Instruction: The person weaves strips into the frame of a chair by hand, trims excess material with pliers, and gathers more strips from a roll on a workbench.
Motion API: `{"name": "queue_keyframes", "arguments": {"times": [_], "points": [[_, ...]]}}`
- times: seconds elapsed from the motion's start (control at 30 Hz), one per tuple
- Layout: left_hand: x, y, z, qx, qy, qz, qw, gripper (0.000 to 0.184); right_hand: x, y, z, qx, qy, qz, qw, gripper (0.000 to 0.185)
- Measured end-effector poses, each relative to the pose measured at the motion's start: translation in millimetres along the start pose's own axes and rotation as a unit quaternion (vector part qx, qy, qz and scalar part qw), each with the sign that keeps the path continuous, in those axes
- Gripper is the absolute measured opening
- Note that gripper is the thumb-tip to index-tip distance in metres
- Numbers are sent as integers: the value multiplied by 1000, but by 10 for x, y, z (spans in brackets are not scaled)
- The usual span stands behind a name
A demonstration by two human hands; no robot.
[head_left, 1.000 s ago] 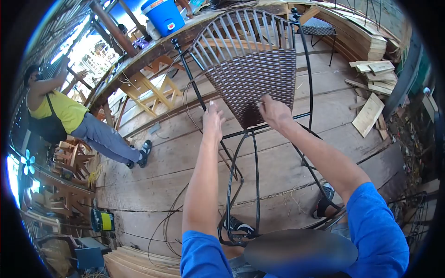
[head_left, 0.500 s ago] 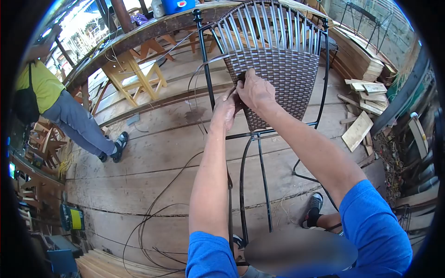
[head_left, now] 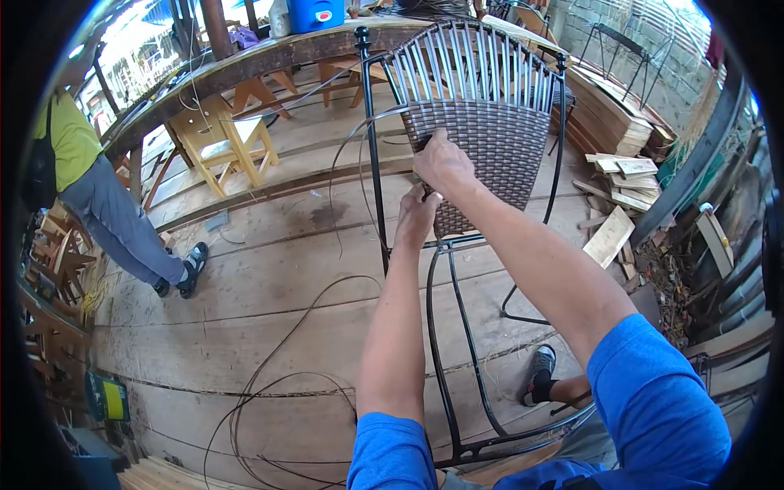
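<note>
A black metal chair frame [head_left: 369,122] stands before me, its back filled with brown woven wicker [head_left: 510,147]. Above the weave, bare strands [head_left: 482,69] fan up to the curved top. My right hand [head_left: 445,167] is closed at the left edge of the weave, with its thumb side against the wicker. Just below it, my left hand [head_left: 415,214] is closed in a pinch near the same edge; what its fingers hold is hidden. A loose wicker strand [head_left: 335,163] loops out from the left side of the weave, past the frame's post.
Long dark strands [head_left: 245,392] lie coiled on the plank floor [head_left: 188,335]. A person in a yellow shirt [head_left: 77,139] stands at left. Behind are a workbench [head_left: 286,53], a small wooden chair [head_left: 237,143] and a blue container [head_left: 314,15]. Wood scraps [head_left: 629,180] lie at right.
My left hand has turned and moved slightly lower along the weave's edge. My right hand stays at the edge. The whole view has shifted a little.
</note>
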State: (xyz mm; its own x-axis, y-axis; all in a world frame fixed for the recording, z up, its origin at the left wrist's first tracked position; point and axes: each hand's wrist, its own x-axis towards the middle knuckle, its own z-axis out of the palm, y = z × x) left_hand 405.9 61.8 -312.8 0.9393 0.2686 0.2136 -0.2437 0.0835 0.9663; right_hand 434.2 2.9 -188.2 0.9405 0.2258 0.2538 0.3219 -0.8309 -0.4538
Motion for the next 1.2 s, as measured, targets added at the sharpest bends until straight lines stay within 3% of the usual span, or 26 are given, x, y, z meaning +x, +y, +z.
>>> {"name": "queue_keyframes", "arguments": {"times": [0.2, 0.27, 0.37, 0.6, 0.77, 0.9, 1.2], "points": [[-157, 248, 61, -47, 15, 18, 999, 32, -31, 22, 99, 3, 6, -19, 1000, 34], [-98, 139, 49, 4, 22, 13, 1000, 31, -37, 25, 96, 5, 23, -18, 1000, 35], [-121, 136, 43, 56, 29, 7, 998, 31, 87, 95, -137, -65, -34, -83, 994, 38], [-137, 147, 32, 57, 19, 4, 998, 24, 174, -79, -281, -18, 9, -40, 999, 44], [-142, 157, 37, 37, 8, -13, 999, 23, 207, -103, -242, -20, 14, -28, 999, 31], [-177, 193, 77, 23, 16, -30, 999, 23, 362, 80, -257, 11, -6, -93, 996, 38], [-160, 173, 85, 36, 26, -10, 999, 29, 226, -50, -384, 13, -10, -55, 998, 45]]}}
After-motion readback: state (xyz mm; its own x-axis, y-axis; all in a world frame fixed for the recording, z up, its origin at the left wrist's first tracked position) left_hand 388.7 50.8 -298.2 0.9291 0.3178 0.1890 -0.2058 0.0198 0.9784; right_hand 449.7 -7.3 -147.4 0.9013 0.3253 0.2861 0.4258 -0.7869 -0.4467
